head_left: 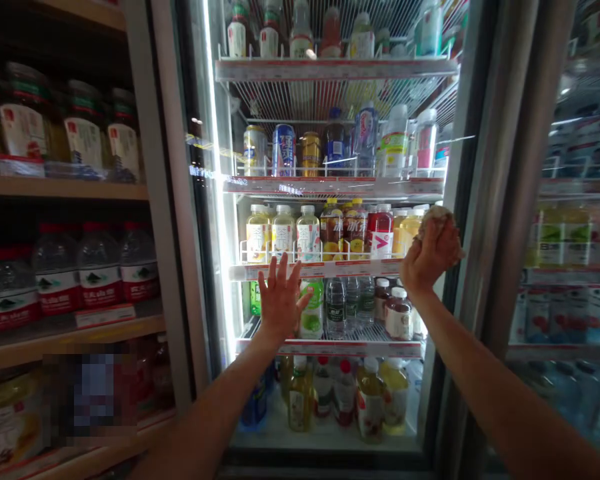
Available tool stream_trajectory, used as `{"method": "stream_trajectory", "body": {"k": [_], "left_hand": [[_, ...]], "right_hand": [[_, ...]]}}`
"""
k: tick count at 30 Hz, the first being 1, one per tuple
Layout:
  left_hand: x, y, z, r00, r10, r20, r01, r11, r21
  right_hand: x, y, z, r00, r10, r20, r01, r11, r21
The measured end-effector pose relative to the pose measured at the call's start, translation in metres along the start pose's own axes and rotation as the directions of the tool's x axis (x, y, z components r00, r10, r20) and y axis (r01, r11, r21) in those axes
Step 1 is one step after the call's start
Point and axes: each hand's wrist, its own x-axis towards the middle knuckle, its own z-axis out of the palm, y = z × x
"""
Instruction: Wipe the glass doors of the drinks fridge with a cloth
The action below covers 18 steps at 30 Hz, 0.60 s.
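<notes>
The left hand reaches forward, fingers spread upward. The right hand has its fingers clenched around a bunched cloth, long axis unclear, near the right door frame. Beyond, cooler shelves hold upright bottles and cans.

- And the right hand is covering part of the crumpled cloth!
- Over here, the left hand is blocking the left side of a green-labelled bottle!
- Both forearms, meanwhile, are running out through the bottom edge.
- Up top, the edge is slicing off several upper-shelf bottles.
- Lower left, a pixelated patch is masking whatever's behind it.
- Bottles in the right-hand cooler are blurring; the price strip's print is proving too small to read.
</notes>
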Motion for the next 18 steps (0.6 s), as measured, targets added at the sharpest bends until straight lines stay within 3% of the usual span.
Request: {"method": "stream_trajectory", "body": {"k": [1, 2, 4, 5, 6, 9, 11, 12, 13, 15, 16, 17, 18], "left_hand": [[0.007, -0.001, 0.0, 1.0, -0.02, -0.003, 0.02, 1.0, 0.005], [0.013, -0.001, 0.0, 1.0, -0.031, -0.003, 0.031, 0.999, 0.008], [0.022, 0.0, 0.001, 0.999, -0.037, 0.005, 0.037, 0.999, 0.013], [0.024, 0.001, 0.001, 0.999, -0.034, 0.008, 0.034, 0.999, 0.017], [0.025, 0.001, 0.001, 0.999, -0.03, 0.012, 0.03, 0.999, 0.022], [0.024, 0.002, 0.0, 0.999, -0.026, 0.032, 0.025, 0.999, 0.035], [0.023, 0.002, -0.001, 0.999, -0.03, 0.041, 0.028, 0.999, 0.036], [0.023, 0.002, -0.001, 0.999, -0.032, 0.043, 0.031, 0.999, 0.036], [0.023, 0.002, -0.001, 0.999, -0.032, 0.04, 0.031, 0.999, 0.034], [0.023, 0.001, -0.002, 0.999, -0.027, 0.033, 0.026, 0.999, 0.028], [0.023, 0.001, -0.002, 0.999, -0.022, 0.032, 0.021, 1.0, 0.023], [0.023, 0.0, -0.003, 0.999, -0.018, 0.034, 0.018, 1.0, 0.019], [0.023, 0.0, -0.003, 0.999, -0.014, 0.037, 0.013, 1.0, 0.016]], "right_hand": [[-0.001, -0.004, 0.0, 0.998, -0.056, 0.027, 0.056, 0.998, 0.013], [-0.004, -0.008, -0.001, 0.978, -0.186, 0.096, 0.182, 0.982, 0.047], [-0.01, -0.013, -0.005, 0.852, -0.467, 0.237, 0.444, 0.884, 0.149], [-0.01, -0.013, -0.007, 0.801, -0.534, 0.272, 0.502, 0.846, 0.181], [-0.008, -0.01, -0.008, 0.805, -0.527, 0.271, 0.496, 0.85, 0.178], [0.01, 0.001, -0.002, 0.982, -0.172, 0.079, 0.169, 0.985, 0.047], [0.015, -0.002, 0.003, 0.999, -0.026, -0.02, 0.026, 0.999, 0.019], [0.014, -0.006, 0.004, 0.997, -0.076, 0.013, 0.076, 0.997, 0.031], [0.011, -0.011, 0.004, 0.973, -0.21, 0.097, 0.203, 0.977, 0.07], [0.006, -0.019, 0.002, 0.812, -0.522, 0.262, 0.482, 0.852, 0.204], [0.007, -0.02, 0.001, 0.737, -0.605, 0.3, 0.551, 0.796, 0.252], [0.01, -0.019, 0.0, 0.732, -0.611, 0.302, 0.556, 0.791, 0.254], [0.016, -0.017, 0.001, 0.805, -0.53, 0.267, 0.49, 0.847, 0.205]]}}
